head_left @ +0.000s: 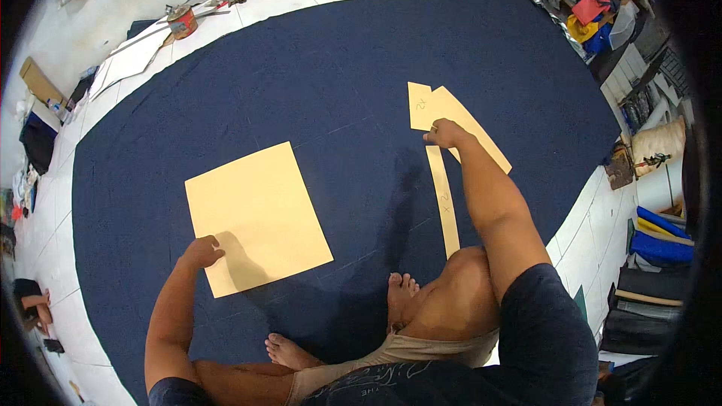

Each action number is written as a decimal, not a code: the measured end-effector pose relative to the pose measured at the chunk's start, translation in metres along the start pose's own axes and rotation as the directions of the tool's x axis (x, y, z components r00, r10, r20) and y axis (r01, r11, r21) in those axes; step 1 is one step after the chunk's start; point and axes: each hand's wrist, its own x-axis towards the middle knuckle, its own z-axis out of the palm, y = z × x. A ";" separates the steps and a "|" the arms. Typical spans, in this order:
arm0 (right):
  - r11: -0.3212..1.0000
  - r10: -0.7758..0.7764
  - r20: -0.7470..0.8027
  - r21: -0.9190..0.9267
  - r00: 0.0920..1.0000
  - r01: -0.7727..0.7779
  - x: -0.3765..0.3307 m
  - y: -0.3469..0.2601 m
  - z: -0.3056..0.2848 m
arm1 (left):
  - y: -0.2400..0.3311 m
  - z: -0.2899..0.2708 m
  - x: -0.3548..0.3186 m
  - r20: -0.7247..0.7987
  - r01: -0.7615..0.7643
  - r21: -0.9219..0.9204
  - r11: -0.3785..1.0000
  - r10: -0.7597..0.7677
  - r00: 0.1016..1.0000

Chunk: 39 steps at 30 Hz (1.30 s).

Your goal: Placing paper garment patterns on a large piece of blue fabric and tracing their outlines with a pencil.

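Note:
A dark blue cloth (pixel 331 68) lies spread over the floor, with faint pale lines drawn on it. On its left half rests a large, nearly square yellow card sheet (pixel 259 207). My left hand (pixel 201 252) is closed at the sheet's lower left edge, its fingertips over the border. My right hand (pixel 447 134) is closed over the lower end of a small yellow card (pixel 420 105); whatever its fingers hold is hidden. A longer yellow card (pixel 481 131) slants partly under that hand. Just below the fingers starts a narrow yellow card strip (pixel 444 199), running toward my knee.
My bare feet (pixel 402 293) are on the cloth's near part. White floor tiles (pixel 583 222) border it. A red can (pixel 181 22) stands at the far left. Tools and bottles line the back wall, and piled materials (pixel 594 15) and rolls (pixel 654 248) fill the right side.

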 end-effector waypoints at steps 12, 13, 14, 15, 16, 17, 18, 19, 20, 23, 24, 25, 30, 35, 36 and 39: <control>0.918 0.260 0.108 0.281 0.959 -0.281 -0.042 0.064 0.004 | -0.077 -0.008 -0.014 -0.053 0.184 -0.020 0.983 -0.184 0.981; 0.897 0.291 0.083 0.322 0.953 -0.302 -0.041 0.070 0.005 | -0.087 -0.008 -0.016 -0.104 0.217 -0.034 0.976 -0.219 0.970; 0.873 0.341 0.061 0.351 0.938 -0.340 -0.045 0.081 0.007 | -0.079 -0.008 -0.013 -0.092 0.203 -0.030 0.979 -0.205 0.975; 0.867 0.359 0.067 0.344 0.931 -0.360 -0.051 0.090 0.008 | -0.069 -0.011 -0.013 -0.069 0.241 -0.101 0.965 -0.249 0.966; 0.843 0.406 0.080 0.352 0.911 -0.406 -0.059 0.099 0.009 | -0.058 -0.011 -0.010 -0.040 0.279 -0.169 0.945 -0.290 0.956; 0.823 0.426 0.095 0.371 0.900 -0.429 -0.059 0.098 0.011 | -0.069 -0.007 -0.015 -0.037 0.289 -0.164 0.943 -0.298 0.954; 0.807 0.425 0.083 0.416 0.901 -0.419 -0.055 0.099 0.016 | -0.093 -0.003 -0.018 -0.093 0.271 -0.161 0.949 -0.288 0.953; 0.806 0.418 0.093 0.421 0.904 -0.416 -0.053 0.098 0.020 | -0.114 -0.001 -0.021 -0.144 0.254 -0.156 0.955 -0.277 0.950; 0.788 0.445 0.115 0.422 0.888 -0.449 -0.055 0.104 0.021 | -0.119 -0.003 -0.018 -0.138 0.251 -0.150 0.956 -0.271 0.953; 0.756 0.505 0.160 0.392 0.848 -0.525 -0.062 0.119 0.023 | -0.119 -0.001 -0.008 -0.091 0.259 -0.166 0.952 -0.276 0.957; 0.763 0.515 0.157 0.364 0.842 -0.534 -0.069 0.124 0.022 | -0.109 -0.002 -0.006 -0.104 0.234 -0.202 0.951 -0.258 0.960; 0.769 0.525 0.154 0.336 0.837 -0.544 -0.077 0.129 0.021 | -0.097 -0.001 -0.003 -0.118 0.209 -0.238 0.948 -0.242 0.963; 0.777 0.499 0.204 0.326 0.842 -0.539 -0.065 0.117 0.023 | -0.121 -0.004 -0.007 -0.075 0.260 -0.199 0.945 -0.279 0.957; 0.802 0.467 0.174 0.330 0.867 -0.498 -0.072 0.135 0.022 | -0.085 0.002 0.001 -0.161 0.167 -0.241 0.956 -0.209 0.965; 0.823 0.436 0.168 0.323 0.884 -0.467 -0.070 0.125 0.022 | -0.087 -0.002 -0.008 -0.173 0.193 -0.242 0.951 -0.238 0.956; 0.857 0.386 0.172 0.296 0.906 -0.422 -0.060 0.106 0.021 | -0.089 -0.003 -0.018 -0.238 0.229 -0.141 0.963 -0.257 0.936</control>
